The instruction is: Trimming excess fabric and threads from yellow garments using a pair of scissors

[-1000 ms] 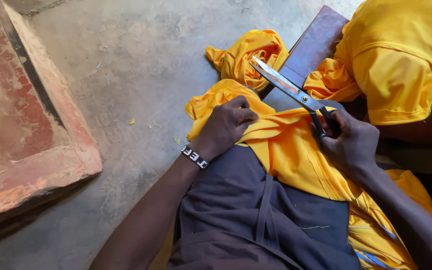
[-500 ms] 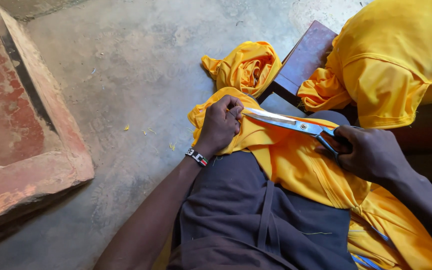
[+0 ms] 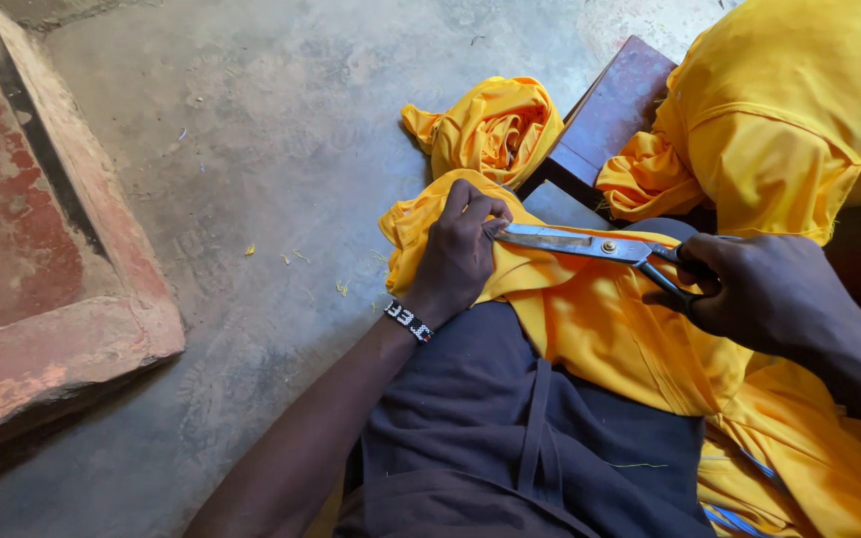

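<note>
Grey concrete floor [image 3: 251, 149], dusty, with a few yellow thread scraps; a worn red-painted slab [image 3: 32, 259] lies at 9 o'clock. Person seated, dark grey apron [image 3: 510, 428] over the lap, yellow fabric [image 3: 600, 329] draped across it at centre frame and trailing toward 4 o'clock. Left hand [image 3: 458, 254] is pressed down on the fabric's folded edge, fingers curled and pinching the cloth, likely to keep it taut and flat against the thigh for the blades. Right hand [image 3: 764, 294], at 3 o'clock, is closed through the handle loops of the large metal scissors [image 3: 590, 244]; blades lie nearly horizontal, pressed together or almost so, tips touching the fabric just beside the left fingertips. Fabric thus sits under the left hand and between both hands. A beaded bracelet [image 3: 411, 322] sits on the left wrist. More yellow cloth: a bundle [image 3: 495, 125] at 12 o'clock, a garment [image 3: 799, 120] at 2 o'clock over a dark wooden stool [image 3: 610, 115].
</note>
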